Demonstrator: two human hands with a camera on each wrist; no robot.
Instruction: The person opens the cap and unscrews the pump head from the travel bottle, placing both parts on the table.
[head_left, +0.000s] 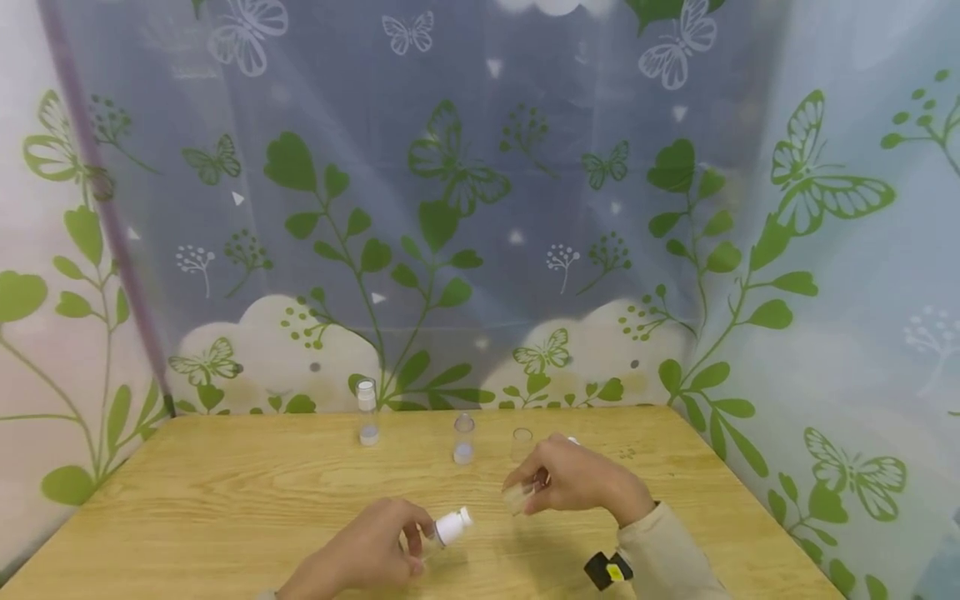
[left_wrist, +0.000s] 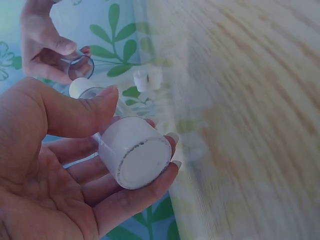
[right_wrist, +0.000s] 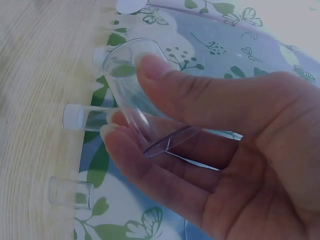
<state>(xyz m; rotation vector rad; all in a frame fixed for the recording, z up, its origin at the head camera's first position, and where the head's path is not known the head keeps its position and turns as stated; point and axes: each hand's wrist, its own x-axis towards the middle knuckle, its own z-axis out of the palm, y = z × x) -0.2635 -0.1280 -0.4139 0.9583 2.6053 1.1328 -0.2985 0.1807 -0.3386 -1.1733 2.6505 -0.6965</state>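
Observation:
My left hand (head_left: 378, 542) holds a small clear bottle with a white pump top (head_left: 452, 527), tilted to the right above the table. In the left wrist view its white base (left_wrist: 140, 157) points toward the camera, with thumb and fingers around the body. My right hand (head_left: 573, 475) grips a clear tube-shaped cap (right_wrist: 132, 95) between thumb and fingers. The cap is apart from the bottle, a short way to its right. Through its clear wall the right wrist view shows the open rim.
Toward the back of the wooden table (head_left: 247, 483) stand a taller bottle with a white top (head_left: 367, 412), a clear bottle with a white base (head_left: 463, 440) and an upright clear cylinder (head_left: 522, 442). A white piece (head_left: 573, 440) is partly hidden behind my right hand. Patterned curtains surround the table.

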